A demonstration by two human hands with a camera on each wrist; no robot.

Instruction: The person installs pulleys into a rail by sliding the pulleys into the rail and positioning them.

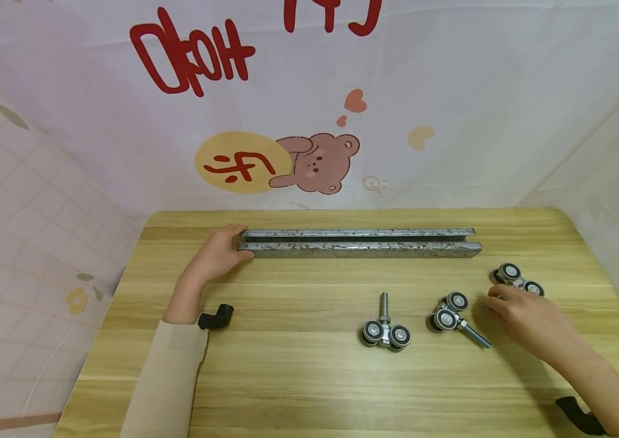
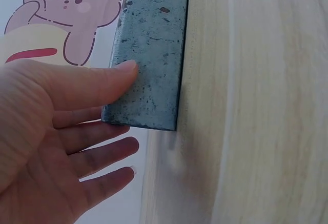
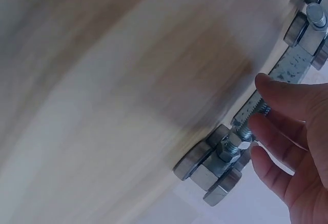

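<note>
A speckled grey steel channel rail (image 1: 361, 249) lies across the back of the table, its slot between two long lips. My left hand (image 1: 221, 252) pinches its left end. In the left wrist view the thumb presses one face of the rail (image 2: 151, 55), and the other fingers trail loosely past its end. At the right, my right hand (image 1: 528, 316) has its thumb and fingers around the threaded bolt of a wheeled hanger roller (image 1: 512, 272). The right wrist view shows this roller's wheels and nuts (image 3: 215, 165) beside the fingers; part of the bolt is hidden.
Two more hanger rollers lie on the table: one at the front middle (image 1: 385, 334), its bolt pointing away, and one (image 1: 448, 313) left of the right hand, its bolt pointing front right. A white printed cloth (image 1: 424, 73) hangs behind the wooden table (image 1: 298, 365).
</note>
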